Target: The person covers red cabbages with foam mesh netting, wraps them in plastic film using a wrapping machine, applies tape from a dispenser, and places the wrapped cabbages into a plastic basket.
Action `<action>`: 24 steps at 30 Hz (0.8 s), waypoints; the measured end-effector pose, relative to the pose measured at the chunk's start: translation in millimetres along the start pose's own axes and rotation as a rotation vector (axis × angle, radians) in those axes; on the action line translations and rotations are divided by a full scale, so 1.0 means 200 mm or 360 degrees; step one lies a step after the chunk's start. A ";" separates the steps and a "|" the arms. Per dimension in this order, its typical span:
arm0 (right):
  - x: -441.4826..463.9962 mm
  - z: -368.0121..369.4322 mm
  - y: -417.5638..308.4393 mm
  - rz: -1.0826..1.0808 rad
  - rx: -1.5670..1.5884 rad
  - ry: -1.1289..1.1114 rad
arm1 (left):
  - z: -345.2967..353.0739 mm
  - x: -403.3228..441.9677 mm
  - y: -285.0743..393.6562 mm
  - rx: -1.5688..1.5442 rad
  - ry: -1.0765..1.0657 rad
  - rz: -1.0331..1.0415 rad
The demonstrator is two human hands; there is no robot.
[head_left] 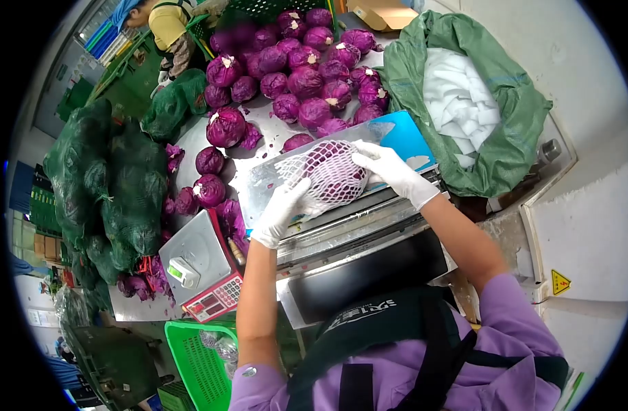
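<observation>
Scale point(204, 250) is sitting L of hands. L hand point(284, 211), gloved, half-curled, is holding L side of netted cabbage point(337, 170); cabbage is staying btwn hands, over metal plate point(260, 183). R hand point(389, 168), gloved, part-bent, is gripping R side.

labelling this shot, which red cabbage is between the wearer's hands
The cabbage inside white mesh netting; the loose cabbages on the metal table beyond it lie bare.
</observation>
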State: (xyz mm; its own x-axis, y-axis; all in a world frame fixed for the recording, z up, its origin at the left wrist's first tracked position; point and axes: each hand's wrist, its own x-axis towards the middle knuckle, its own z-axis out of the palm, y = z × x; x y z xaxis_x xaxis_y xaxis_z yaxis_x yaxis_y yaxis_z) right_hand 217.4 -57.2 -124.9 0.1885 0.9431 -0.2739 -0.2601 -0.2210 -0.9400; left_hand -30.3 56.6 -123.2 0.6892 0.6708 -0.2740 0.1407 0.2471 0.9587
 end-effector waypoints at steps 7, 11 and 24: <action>-0.07 -0.07 -0.07 -0.0036 -0.0241 -0.0045 | -0.15 -0.05 0.10 0.0155 -0.0061 -0.0280; -0.26 -0.33 -0.06 -0.0481 -0.1241 0.0206 | -0.34 -0.27 0.02 0.1414 0.0169 0.0225; -0.35 -0.55 0.06 -0.1453 -0.3127 -0.0600 | -0.31 -0.40 -0.16 0.3018 -0.0462 0.1097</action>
State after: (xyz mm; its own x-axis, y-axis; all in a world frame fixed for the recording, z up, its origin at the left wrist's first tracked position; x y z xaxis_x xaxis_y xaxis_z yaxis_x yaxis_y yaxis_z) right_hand 305.8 -153.2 -139.4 -0.5368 0.8423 0.0490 0.8274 0.5142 0.2259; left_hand -134.0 39.3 -136.1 0.9847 0.1590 -0.0713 0.1409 -0.9673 -0.2109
